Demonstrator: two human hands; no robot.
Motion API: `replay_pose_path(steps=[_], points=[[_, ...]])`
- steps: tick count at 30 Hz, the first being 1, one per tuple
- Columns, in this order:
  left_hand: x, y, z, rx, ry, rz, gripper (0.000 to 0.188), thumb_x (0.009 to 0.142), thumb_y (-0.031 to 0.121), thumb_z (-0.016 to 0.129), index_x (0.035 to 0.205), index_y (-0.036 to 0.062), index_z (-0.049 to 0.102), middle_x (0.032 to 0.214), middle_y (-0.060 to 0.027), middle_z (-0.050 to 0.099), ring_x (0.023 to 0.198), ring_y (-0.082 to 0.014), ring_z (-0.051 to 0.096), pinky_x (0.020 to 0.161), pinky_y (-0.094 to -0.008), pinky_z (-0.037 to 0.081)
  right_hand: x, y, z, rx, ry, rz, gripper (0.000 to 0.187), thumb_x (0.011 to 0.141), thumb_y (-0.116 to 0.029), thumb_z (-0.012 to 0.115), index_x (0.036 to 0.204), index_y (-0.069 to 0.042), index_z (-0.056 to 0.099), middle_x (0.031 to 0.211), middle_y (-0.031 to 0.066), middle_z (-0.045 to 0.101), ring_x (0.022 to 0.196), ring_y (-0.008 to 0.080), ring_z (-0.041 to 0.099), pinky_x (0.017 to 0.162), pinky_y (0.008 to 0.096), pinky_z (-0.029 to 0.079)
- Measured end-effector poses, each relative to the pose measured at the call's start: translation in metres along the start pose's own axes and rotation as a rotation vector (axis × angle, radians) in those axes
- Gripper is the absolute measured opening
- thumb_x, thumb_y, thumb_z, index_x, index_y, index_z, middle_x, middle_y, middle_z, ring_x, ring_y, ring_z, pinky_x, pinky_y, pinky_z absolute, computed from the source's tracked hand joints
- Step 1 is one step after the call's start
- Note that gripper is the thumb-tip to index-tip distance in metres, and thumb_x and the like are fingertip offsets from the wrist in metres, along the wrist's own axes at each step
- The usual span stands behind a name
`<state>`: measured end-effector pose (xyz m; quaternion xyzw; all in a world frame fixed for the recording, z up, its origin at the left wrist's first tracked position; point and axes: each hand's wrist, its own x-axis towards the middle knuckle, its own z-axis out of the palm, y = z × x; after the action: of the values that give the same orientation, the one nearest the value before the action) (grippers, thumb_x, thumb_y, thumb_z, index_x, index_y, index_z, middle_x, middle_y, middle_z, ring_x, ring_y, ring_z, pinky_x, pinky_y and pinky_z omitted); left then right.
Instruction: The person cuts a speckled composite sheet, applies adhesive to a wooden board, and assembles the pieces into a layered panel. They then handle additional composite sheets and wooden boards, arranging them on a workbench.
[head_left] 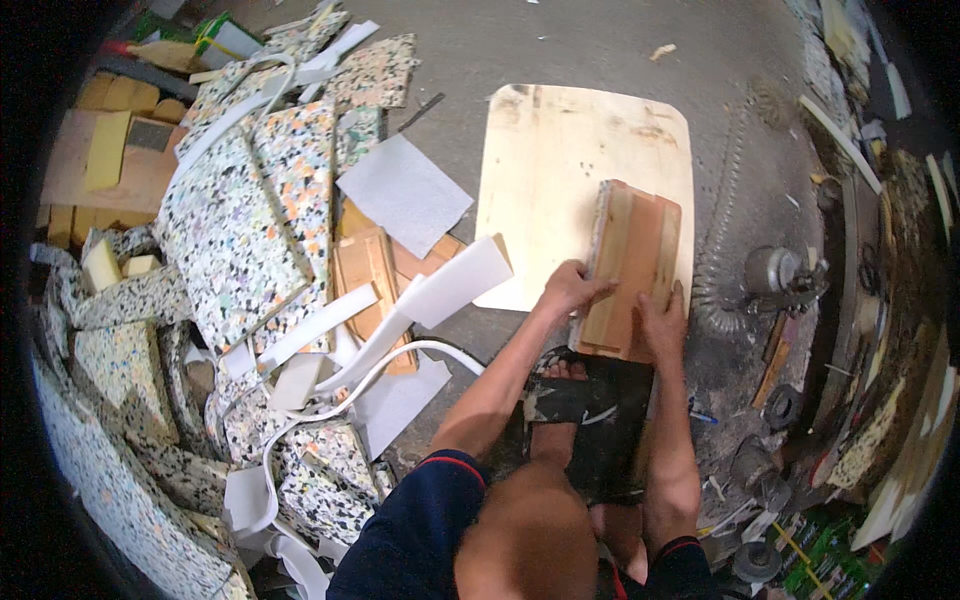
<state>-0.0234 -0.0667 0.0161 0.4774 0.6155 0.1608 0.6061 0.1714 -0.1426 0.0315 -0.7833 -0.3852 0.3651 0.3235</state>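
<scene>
Both my hands grip a rectangular wooden panel, tilted over the near right part of a pale board with rounded corners. Along the panel's left edge shows a strip of speckled foam. My left hand is closed on the left edge, its thumb on the wood face. On the lower right edge my right hand holds on, thumb on the face and fingers around the side. The undersides of both grips are hidden.
Speckled foam sheets pile up on the left, with white foam strips and a grey sheet beside them. To the right lie a coiled air hose and a spray gun with a metal cup. A blue pen lies near my right forearm.
</scene>
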Motion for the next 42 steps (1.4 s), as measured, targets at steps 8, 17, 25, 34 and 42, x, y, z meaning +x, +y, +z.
replay_pose_path(steps=[8,17,25,34,42], points=[[-0.064,-0.020,-0.002,-0.764,-0.367,0.042,0.052,0.090,-0.003,0.060,0.140,0.0043,0.048,0.127,-0.0108,0.064,0.104,-0.0184,0.067,0.083,-0.0322,0.056,-0.012,-0.004,-0.058,0.536,-0.491,0.171,0.048,0.085,-0.022,0.079,0.123,0.003,0.063,0.101,0.0079,0.071,0.095,0.0176,0.067,0.083,0.0320,0.055],[-0.050,0.027,-0.024,-0.939,-0.269,-0.086,0.062,0.094,0.033,0.072,0.141,0.0015,0.047,0.129,-0.0137,0.063,0.110,-0.0251,0.067,0.099,-0.0395,0.055,-0.096,-0.033,-0.074,0.426,-0.427,0.027,0.073,0.074,-0.020,0.089,0.134,0.003,0.055,0.113,0.0114,0.070,0.103,0.0180,0.065,0.091,0.0366,0.054],[-0.093,0.064,0.000,-0.623,-0.197,0.245,0.042,0.084,0.009,0.072,0.123,-0.0005,0.060,0.112,-0.0089,0.068,0.099,-0.0163,0.065,0.088,-0.0298,0.054,-0.059,-0.075,-0.120,0.642,-0.428,-0.014,0.074,0.075,-0.009,0.083,0.142,0.000,0.052,0.127,0.0085,0.066,0.117,0.0167,0.061,0.104,0.0350,0.046],[-0.105,0.080,-0.017,-0.626,-0.190,0.212,0.065,0.077,0.002,0.075,0.138,-0.0002,0.050,0.124,-0.0111,0.064,0.110,-0.0200,0.063,0.099,-0.0333,0.051,-0.069,-0.085,-0.112,0.618,-0.274,-0.189,0.068,0.075,-0.013,0.088,0.135,0.000,0.058,0.119,0.0068,0.069,0.114,0.0161,0.061,0.105,0.0328,0.046],[-0.111,0.085,-0.026,-0.560,-0.334,0.348,0.107,0.070,0.030,0.091,0.154,0.0006,0.031,0.135,-0.0192,0.056,0.122,-0.0299,0.058,0.107,-0.0396,0.047,-0.074,-0.088,-0.095,0.667,-0.238,-0.247,0.077,0.068,-0.032,0.093,0.132,-0.002,0.060,0.107,0.0103,0.072,0.101,0.0186,0.064,0.092,0.0336,0.051]])
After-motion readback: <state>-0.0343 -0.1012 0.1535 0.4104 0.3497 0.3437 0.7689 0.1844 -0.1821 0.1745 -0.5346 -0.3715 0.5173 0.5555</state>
